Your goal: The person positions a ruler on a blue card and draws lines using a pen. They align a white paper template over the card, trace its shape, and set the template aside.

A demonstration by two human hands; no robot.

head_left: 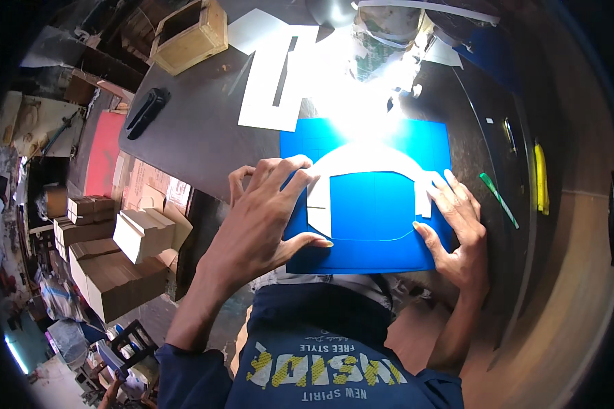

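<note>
Far down on the left, below the table edge, plain brown cardboard boxes (119,269) stand stacked in rows, with one pale flat box (142,234) lying tilted on top of them. Behind them a red rectangular panel (104,153) lies flat. On the far left part of the dark round-cornered table (184,136) rests a black oblong tool (146,112), and beyond it, at the far edge, an open wooden box (189,35) of light unpainted wood.

Right of that lies a white cut-out card sheet (273,88) with a narrow slot through it, partly washed out by glare.

At the near middle sits a blue rectangular card sheet (368,245), flat on the table — its far edge lost in the bright light. On it lies a white arch-shaped paper template (320,208), its open centre showing blue. The left hand (266,218) is spread flat, fingers splayed, pressing the template's left leg and the blue sheet, gripping nothing. The right hand (457,232) is likewise open, its fingers laid on the template's right leg and the sheet's right edge.

Further right on the table lie a slim green-handled tool (498,199) and, near the rim, a yellow stick-shaped object (540,178).
</note>
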